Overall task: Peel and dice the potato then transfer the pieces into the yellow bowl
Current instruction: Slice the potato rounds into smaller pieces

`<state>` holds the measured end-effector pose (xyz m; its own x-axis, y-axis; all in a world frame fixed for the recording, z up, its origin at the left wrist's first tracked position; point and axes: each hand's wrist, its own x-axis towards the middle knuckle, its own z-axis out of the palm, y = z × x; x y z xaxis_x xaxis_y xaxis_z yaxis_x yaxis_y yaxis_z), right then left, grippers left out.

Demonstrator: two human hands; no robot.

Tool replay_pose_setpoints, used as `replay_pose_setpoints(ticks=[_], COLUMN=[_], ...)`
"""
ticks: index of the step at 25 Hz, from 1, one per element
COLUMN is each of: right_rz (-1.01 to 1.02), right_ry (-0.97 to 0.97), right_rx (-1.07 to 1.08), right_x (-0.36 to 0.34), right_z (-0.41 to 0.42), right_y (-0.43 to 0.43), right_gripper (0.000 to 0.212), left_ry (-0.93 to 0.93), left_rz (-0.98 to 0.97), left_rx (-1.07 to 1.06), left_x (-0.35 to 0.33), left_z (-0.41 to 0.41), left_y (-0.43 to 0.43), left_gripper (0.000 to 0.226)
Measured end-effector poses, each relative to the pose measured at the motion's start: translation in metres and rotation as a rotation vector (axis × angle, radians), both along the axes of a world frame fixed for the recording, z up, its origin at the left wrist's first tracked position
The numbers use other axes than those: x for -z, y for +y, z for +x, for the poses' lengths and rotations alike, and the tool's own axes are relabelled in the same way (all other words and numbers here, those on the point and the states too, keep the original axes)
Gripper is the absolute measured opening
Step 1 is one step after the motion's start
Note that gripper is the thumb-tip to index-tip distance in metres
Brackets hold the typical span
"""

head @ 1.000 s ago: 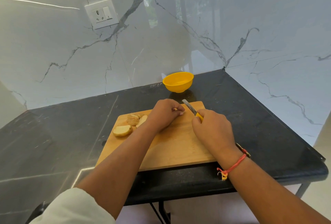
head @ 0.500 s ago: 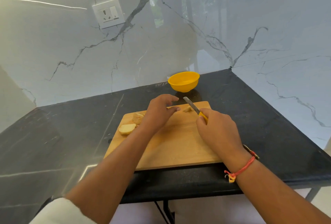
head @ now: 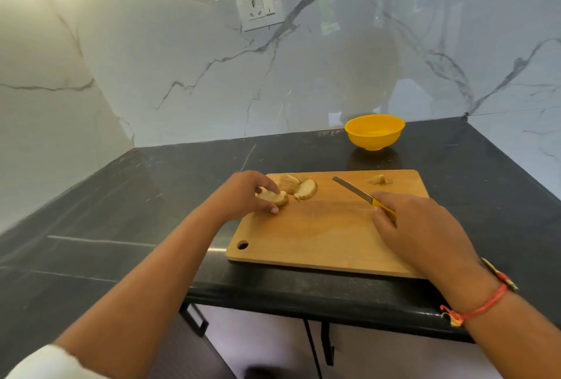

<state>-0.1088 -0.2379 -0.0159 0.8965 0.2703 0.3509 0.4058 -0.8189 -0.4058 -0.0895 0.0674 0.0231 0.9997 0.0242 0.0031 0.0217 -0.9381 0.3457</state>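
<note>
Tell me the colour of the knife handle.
Yellow; the head view shows the knife handle best, gripped in the right hand.

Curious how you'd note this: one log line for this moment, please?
step: dicing | left hand: pinches potato slice | right hand: holds knife | diced bits: on cutting board | yellow bowl: no pieces seen

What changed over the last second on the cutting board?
The left hand moved left from beside the knife to the potato slices and now pinches one slice. Small cut pieces lie where it was, at the far right of the cutting board. The right hand still grips the knife; the yellow bowl and board stayed put.
</note>
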Motion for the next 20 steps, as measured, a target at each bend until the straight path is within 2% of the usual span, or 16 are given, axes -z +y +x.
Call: replay_pose_setpoints(ticks=[3, 6, 12, 20], right_rz=[-0.003, -0.009, -0.01, -0.004], right_ry=[-0.01, -0.021, -0.01, -0.025], right_rx=[0.005, 0.008, 0.003, 0.002], right_x=[0.0, 0.001, 0.003, 0.005], right_z=[0.0, 0.001, 0.003, 0.006], right_y=[0.001, 0.002, 0.002, 0.001], right_gripper=[0.039, 0.039, 0.038, 0.04], left_ry=[-0.057, -0.065, -0.193, -0.275], left_rz=[0.029, 0.171, 0.43, 0.423], left_rx=[-0.029, -0.003, 0.171, 0.16], left_x=[0.007, 0.008, 0.014, 0.021], left_z=[0.004, 0.002, -0.007, -0.008], left_y=[-0.001, 0.001, -0.007, -0.008], left_gripper=[0.033, 0.036, 0.027, 0.024])
